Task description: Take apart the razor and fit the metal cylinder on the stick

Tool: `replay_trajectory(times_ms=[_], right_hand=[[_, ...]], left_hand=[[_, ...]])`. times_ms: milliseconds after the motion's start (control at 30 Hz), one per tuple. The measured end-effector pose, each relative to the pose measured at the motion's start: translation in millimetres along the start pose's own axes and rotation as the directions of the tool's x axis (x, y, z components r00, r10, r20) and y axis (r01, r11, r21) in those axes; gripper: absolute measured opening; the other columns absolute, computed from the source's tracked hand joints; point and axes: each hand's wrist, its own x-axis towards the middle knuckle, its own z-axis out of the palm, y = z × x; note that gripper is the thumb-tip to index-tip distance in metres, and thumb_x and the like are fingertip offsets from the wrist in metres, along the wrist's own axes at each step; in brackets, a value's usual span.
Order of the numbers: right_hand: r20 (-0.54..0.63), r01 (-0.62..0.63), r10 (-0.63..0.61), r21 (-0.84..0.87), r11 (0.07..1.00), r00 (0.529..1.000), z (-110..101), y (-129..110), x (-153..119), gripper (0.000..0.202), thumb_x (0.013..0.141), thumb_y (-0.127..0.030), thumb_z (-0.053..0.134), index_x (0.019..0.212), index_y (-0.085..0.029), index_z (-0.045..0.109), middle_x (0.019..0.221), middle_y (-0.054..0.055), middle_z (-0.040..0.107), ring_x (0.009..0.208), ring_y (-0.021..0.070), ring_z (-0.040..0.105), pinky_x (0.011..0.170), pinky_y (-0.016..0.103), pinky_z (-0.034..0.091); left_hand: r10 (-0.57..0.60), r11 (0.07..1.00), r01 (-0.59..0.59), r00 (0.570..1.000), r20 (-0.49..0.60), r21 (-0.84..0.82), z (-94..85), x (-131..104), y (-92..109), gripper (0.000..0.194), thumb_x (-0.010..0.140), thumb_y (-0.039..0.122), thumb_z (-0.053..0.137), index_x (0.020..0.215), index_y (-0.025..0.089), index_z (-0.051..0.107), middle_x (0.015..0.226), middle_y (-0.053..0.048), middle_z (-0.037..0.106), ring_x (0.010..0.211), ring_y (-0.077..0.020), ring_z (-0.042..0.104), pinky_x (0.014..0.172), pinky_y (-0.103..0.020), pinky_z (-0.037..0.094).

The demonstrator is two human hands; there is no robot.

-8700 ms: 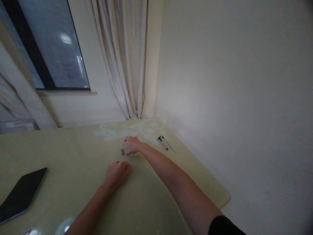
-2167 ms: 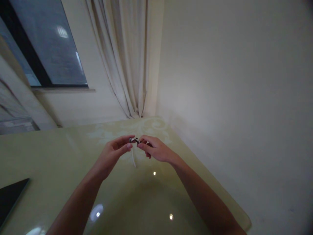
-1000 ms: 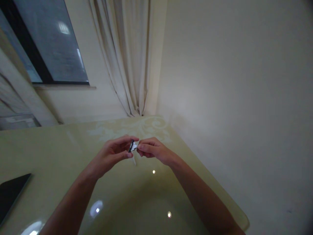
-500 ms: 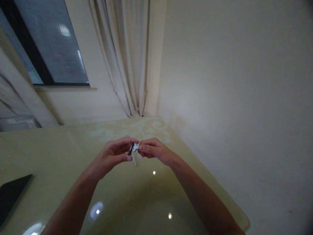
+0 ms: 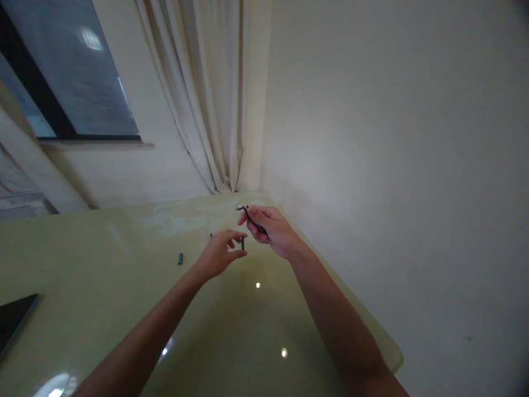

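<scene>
My right hand point(image 5: 264, 223) is wrapped round a slim dark handle point(image 5: 258, 225) with a bent silver tip, which looks like a razor handle. Its tip points up and to the left, above the table. Just below and left, my left hand point(image 5: 223, 251) pinches a small dark green bar point(image 5: 243, 243), like a razor cartridge, upright between thumb and fingertips. The bar and the handle are apart. A similar small dark green bar point(image 5: 180, 258) lies on the table left of my left hand. Behind that hand shows a tiny dark piece point(image 5: 211, 235), mostly hidden.
The glossy yellow-green table point(image 5: 103, 286) reflects ceiling lights. A flat black panel point(image 5: 16, 320) lies at its left edge. A pale wall point(image 5: 372, 165) runs along the right side; curtains point(image 5: 210, 99) and a window point(image 5: 82, 71) are at the back.
The hands have separated; before, they met at a dark bar and a silver piece. My right hand has risen and now shows the dark handle. My left hand has shifted right, uncovering the bar on the table.
</scene>
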Motion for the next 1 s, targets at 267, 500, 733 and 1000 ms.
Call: replay_trajectory(times_ms=[267, 500, 733, 1000], right_hand=[[-0.098, 0.009, -0.013, -0.042, 0.999, 0.995, -18, -7, -5, 0.051, 0.088, -0.066, 0.072, 0.091, -0.015, 0.073, 0.063, -0.006, 0.046, 0.047, 0.0052, 0.030, 0.041, 0.021, 0.018], [-0.136, -0.010, 0.001, -0.066, 0.998, 0.991, -28, -2, 1, 0.051, 0.088, -0.066, 0.072, 0.089, -0.014, 0.072, 0.061, -0.007, 0.045, 0.045, 0.0048, 0.030, 0.041, 0.021, 0.019], [-0.150, -0.010, -0.001, -0.073, 0.997, 0.989, -25, 5, 4, 0.053, 0.086, -0.067, 0.073, 0.088, -0.014, 0.072, 0.062, -0.007, 0.045, 0.046, 0.0048, 0.029, 0.041, 0.022, 0.018], [-0.172, 0.017, -0.033, -0.095, 0.995, 0.985, -18, 10, 5, 0.054, 0.086, -0.068, 0.071, 0.088, -0.015, 0.071, 0.062, -0.007, 0.044, 0.047, 0.0055, 0.029, 0.041, 0.022, 0.017]], left_hand=[[-0.215, 0.969, 0.187, 0.959, 0.182, 0.161, 77.1, 67, -18, 0.041, 0.064, 0.024, 0.089, 0.104, 0.017, 0.084, 0.083, -0.004, 0.076, 0.076, -0.0228, 0.070, 0.072, -0.030, 0.050], [-0.303, 0.948, 0.283, 0.941, 0.148, 0.144, 89.8, 89, -30, 0.035, 0.063, 0.025, 0.087, 0.096, 0.018, 0.083, 0.068, 0.002, 0.072, 0.073, -0.0194, 0.069, 0.069, -0.026, 0.049], [-0.320, 0.947, 0.315, 0.940, 0.116, 0.066, 93.8, 87, -37, 0.026, 0.059, 0.023, 0.090, 0.080, 0.015, 0.078, 0.061, 0.003, 0.064, 0.066, -0.0185, 0.066, 0.063, -0.026, 0.048], [-0.270, 0.963, 0.271, 0.958, 0.095, 0.005, 89.1, 77, -26, 0.007, 0.070, 0.018, 0.079, 0.073, 0.013, 0.074, 0.067, 0.003, 0.066, 0.071, -0.0150, 0.067, 0.068, -0.025, 0.049]])
